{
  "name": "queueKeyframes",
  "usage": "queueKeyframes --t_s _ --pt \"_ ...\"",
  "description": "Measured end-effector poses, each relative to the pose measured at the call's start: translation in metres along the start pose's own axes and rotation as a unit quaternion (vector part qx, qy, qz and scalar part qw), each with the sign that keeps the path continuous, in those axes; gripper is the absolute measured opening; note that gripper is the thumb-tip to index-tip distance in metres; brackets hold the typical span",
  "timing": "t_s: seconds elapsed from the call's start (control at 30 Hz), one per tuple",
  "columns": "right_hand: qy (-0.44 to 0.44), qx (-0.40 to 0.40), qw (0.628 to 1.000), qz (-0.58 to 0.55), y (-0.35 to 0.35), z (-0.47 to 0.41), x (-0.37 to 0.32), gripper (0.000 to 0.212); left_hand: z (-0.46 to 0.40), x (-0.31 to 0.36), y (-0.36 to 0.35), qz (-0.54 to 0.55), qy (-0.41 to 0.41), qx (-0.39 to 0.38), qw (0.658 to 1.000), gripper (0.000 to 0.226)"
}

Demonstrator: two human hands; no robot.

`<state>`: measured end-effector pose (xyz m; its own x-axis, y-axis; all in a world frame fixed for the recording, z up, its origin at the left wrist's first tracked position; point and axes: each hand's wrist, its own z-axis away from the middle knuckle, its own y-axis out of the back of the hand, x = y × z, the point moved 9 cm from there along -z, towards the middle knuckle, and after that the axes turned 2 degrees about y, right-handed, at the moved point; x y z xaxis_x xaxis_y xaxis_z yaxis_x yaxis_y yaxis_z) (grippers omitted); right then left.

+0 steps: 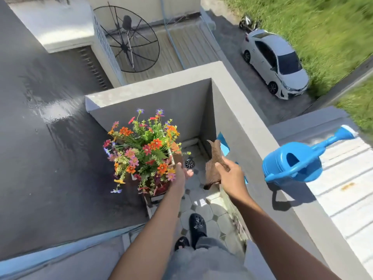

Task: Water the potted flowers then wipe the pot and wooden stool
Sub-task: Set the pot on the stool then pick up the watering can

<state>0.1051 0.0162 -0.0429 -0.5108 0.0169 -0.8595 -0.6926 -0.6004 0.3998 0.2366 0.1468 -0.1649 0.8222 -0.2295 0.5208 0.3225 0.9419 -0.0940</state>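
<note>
A pot of orange, pink and purple flowers (144, 150) stands in the balcony corner on a wooden stool (153, 199), which the blooms mostly hide. My left hand (182, 172) reaches to the pot's right side, fingers apart and empty. My right hand (229, 172) grips a brown cloth (215, 164) that hangs beside the grey wall. A blue watering can (294, 162) rests on top of the parapet wall (262, 150), spout pointing right, well to the right of both hands.
The balcony floor (203, 211) is tiled, with a round drain (189, 163) behind the pot. My dark shoes (196, 227) stand below the hands. Beyond the wall are a satellite dish (129, 39), a white car (275, 63) and grass far below.
</note>
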Motion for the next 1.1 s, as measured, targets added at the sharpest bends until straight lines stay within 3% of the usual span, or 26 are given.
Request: queueKeyframes --t_s 0.1,0.17,0.37,0.47,0.6,0.7,0.83,0.97,1.1 --pt "0.017 0.018 0.999 -0.027 0.032 0.017 -0.023 0.038 0.057 0.010 -0.035 -0.047 -0.020 -0.065 0.997 0.016" --pt "0.033 0.042 0.998 -0.029 0.063 0.028 -0.037 0.038 0.077 0.020 -0.051 -0.083 -0.093 -0.069 0.990 0.012" --pt "0.074 0.168 0.980 -0.077 0.179 0.066 -0.069 0.019 0.192 0.036 -0.144 -0.074 -0.170 -0.193 0.963 0.017" --pt "0.084 0.234 0.963 -0.105 0.235 0.076 -0.066 0.026 0.229 0.028 -0.182 -0.070 -0.205 -0.228 0.949 0.018" --pt "0.090 0.306 0.941 -0.116 0.308 0.082 -0.043 0.024 0.252 -0.012 -0.243 -0.096 -0.175 -0.254 0.947 0.016" --pt "0.088 0.326 0.934 -0.114 0.349 0.078 -0.024 0.020 0.243 -0.065 -0.288 -0.111 -0.081 -0.258 0.956 0.018" --pt "0.069 0.311 0.943 -0.098 0.381 0.062 -0.001 0.028 0.222 -0.113 -0.333 -0.011 0.012 -0.254 0.967 0.016" --pt "0.059 0.284 0.952 -0.094 0.393 0.038 0.016 0.022 0.205 -0.113 -0.362 0.097 0.000 -0.228 0.969 0.020" --pt "0.057 0.239 0.965 -0.090 0.388 0.014 0.020 0.020 0.196 -0.104 -0.374 0.122 -0.019 -0.204 0.971 0.025"
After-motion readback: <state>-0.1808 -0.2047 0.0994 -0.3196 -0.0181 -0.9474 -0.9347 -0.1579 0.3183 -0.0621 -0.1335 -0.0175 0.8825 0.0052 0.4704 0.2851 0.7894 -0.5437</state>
